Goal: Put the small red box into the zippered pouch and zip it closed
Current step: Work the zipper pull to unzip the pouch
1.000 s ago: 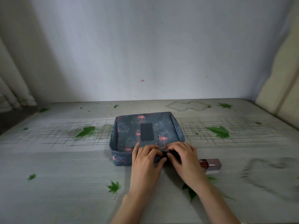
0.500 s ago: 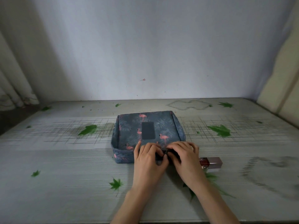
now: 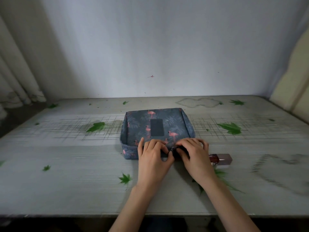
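A blue-grey zippered pouch with pink flamingos lies flat in the middle of the table. Both hands rest on its near edge. My left hand presses and pinches the front edge of the pouch. My right hand pinches the same edge right beside it, fingertips meeting at the zipper. The zipper pull is mostly hidden under the fingers. The small red box, a dark red piece with a pale pink end, lies on the table just right of my right hand, outside the pouch.
The table is whitish with printed green leaves and thin grid lines. A grey wall stands behind it. A curtain hangs at the far left. A cream panel leans at the far right. The table's near edge runs below my forearms.
The view has tilted slightly, so pouch and hands sit a little higher in the picture. Both hands stay at the pouch's front edge with small finger shifts. The red box has not moved.
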Tool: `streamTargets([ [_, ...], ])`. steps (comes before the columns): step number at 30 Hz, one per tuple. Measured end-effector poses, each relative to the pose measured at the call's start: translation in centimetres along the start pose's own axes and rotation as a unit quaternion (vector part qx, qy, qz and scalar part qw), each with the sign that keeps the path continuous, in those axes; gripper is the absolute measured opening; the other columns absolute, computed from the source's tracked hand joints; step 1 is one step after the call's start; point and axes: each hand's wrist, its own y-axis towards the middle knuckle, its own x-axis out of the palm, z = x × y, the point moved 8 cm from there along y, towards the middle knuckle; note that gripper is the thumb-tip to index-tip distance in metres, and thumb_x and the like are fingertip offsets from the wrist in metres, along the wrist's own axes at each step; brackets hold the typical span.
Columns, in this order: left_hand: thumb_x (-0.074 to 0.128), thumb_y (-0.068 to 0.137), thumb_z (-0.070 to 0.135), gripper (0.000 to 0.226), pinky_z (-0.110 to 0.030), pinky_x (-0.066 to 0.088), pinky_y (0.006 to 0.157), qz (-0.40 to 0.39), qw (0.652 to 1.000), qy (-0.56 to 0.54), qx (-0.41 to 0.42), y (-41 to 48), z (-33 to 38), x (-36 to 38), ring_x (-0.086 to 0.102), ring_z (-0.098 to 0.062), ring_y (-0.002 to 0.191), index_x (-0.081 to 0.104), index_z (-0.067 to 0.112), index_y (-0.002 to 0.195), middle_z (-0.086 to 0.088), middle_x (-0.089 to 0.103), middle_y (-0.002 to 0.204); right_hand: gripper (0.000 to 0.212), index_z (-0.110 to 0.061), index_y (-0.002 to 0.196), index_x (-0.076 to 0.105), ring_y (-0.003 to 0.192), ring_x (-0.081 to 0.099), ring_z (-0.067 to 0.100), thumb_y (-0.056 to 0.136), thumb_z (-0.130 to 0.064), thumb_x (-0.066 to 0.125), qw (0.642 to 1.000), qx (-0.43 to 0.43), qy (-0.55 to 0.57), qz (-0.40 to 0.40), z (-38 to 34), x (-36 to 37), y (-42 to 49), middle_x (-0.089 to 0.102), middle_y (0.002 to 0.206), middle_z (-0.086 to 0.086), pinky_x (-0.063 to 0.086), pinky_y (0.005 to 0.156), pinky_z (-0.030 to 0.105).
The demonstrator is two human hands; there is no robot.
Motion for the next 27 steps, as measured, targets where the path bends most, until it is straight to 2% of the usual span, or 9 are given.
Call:
streamTargets([
  [7, 0.067, 0.072, 0.023, 0.012, -0.035, 0.014, 0.112, -0.004, 1.0, 0.01, -0.009, -0.3, -0.8, -0.6, 0.058, -0.021, 0.089, 0.058, 0.014, 0.071, -0.001, 0.065, 0.087, 0.011, -0.018, 0.091, 0.061, 0.095, 0.059, 0.02, 0.081, -0.014, 0.063, 1.0, -0.001, -0.008, -0.007, -0.1, 0.2, 0.0, 0.067, 0.094, -0.004, 0.019, 0.088, 0.027],
  [14, 0.068, 0.072, 0.022, 0.013, -0.035, 0.015, 0.112, -0.004, 1.0, 0.023, -0.005, -0.5, -1.4, -1.2, 0.058, -0.021, 0.09, 0.058, 0.014, 0.07, 0.0, 0.066, 0.089, 0.008, -0.02, 0.09, 0.062, 0.095, 0.059, 0.018, 0.083, -0.017, 0.062, 1.0, -0.006, -0.002, -0.004, -0.2, 0.1, -0.1, 0.067, 0.094, -0.006, 0.019, 0.091, 0.03],
  [18, 0.069, 0.071, 0.023, 0.014, -0.031, 0.012, 0.11, 0.0, 1.0, 0.028, -0.008, -0.5, -2.2, -2.0, 0.059, -0.021, 0.092, 0.057, 0.015, 0.069, 0.0, 0.066, 0.091, 0.007, -0.02, 0.089, 0.062, 0.094, 0.059, 0.018, 0.083, -0.017, 0.063, 1.0, -0.004, -0.004, -0.001, -0.1, 0.1, -0.1, 0.068, 0.093, -0.005, 0.019, 0.091, 0.028],
  [23, 0.069, 0.072, 0.023, 0.014, -0.034, 0.012, 0.112, 0.005, 0.999, 0.023, -0.021, -0.5, -3.0, -2.7, 0.057, -0.019, 0.093, 0.056, 0.017, 0.069, 0.002, 0.064, 0.091, 0.007, -0.02, 0.088, 0.062, 0.093, 0.059, 0.018, 0.082, -0.016, 0.063, 1.0, -0.004, -0.004, 0.005, -0.1, 0.1, -0.1, 0.068, 0.092, -0.006, 0.015, 0.087, 0.022],
  [27, 0.069, 0.073, 0.022, 0.02, -0.032, 0.01, 0.111, 0.012, 0.999, 0.018, -0.028, -0.6, -3.7, -3.5, 0.056, -0.018, 0.094, 0.05, 0.023, 0.067, 0.003, 0.063, 0.091, 0.007, -0.02, 0.09, 0.062, 0.095, 0.058, 0.018, 0.084, -0.017, 0.061, 1.0, 0.0, -0.001, -0.001, 0.0, 0.1, -0.1, 0.067, 0.094, -0.005, 0.015, 0.088, 0.023],
])
